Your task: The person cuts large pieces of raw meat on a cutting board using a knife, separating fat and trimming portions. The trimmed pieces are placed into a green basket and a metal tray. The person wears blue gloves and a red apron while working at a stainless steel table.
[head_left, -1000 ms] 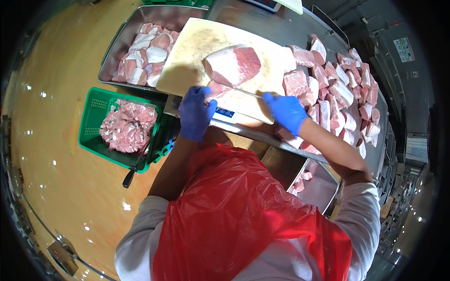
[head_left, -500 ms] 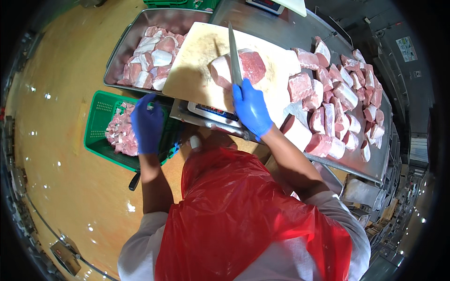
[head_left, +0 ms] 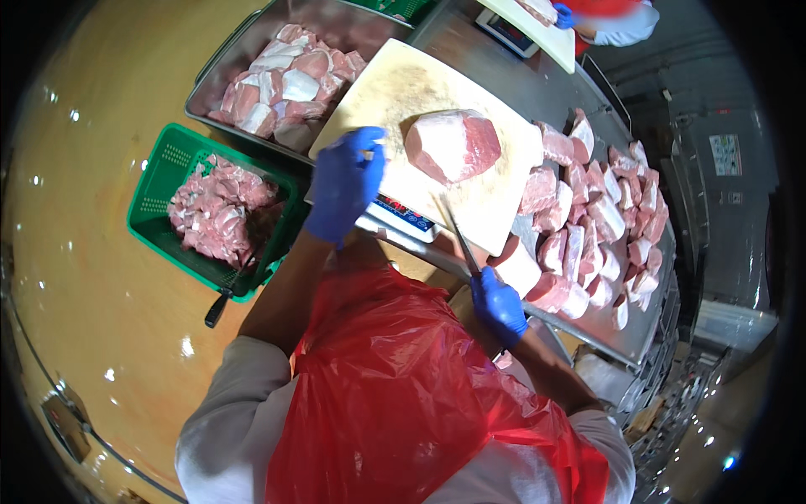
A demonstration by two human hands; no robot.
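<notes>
A thick block of raw pork (head_left: pixel 449 149) with a pale fat side lies on the white cutting board (head_left: pixel 390 84). My right hand (head_left: pixel 497 304), in a blue glove, is closed round the handle of a knife (head_left: pixel 459 233). The narrow blade points up and left over the board's near edge, apart from the pork. My left hand (head_left: pixel 344 186), also gloved in blue, hovers by the board's left edge with its fingers loosely curled and a gap showing between them. I see nothing in it. Partly under the board sits a scale (head_left: pixel 407 217).
A metal tub (head_left: pixel 220 80) of pork pieces stands left of the board. Below it, a green basket (head_left: pixel 144 220) holds trimmings; a black handle (head_left: pixel 217 309) sticks out. Many pork cuts (head_left: pixel 600 214) cover the metal table at right. At the top, a co-worker's gloved hand (head_left: pixel 564 15) touches meat.
My right hand has drawn the knife off the pork, down and right. My left hand has moved from over the green basket to the board's edge. A co-worker has come into view.
</notes>
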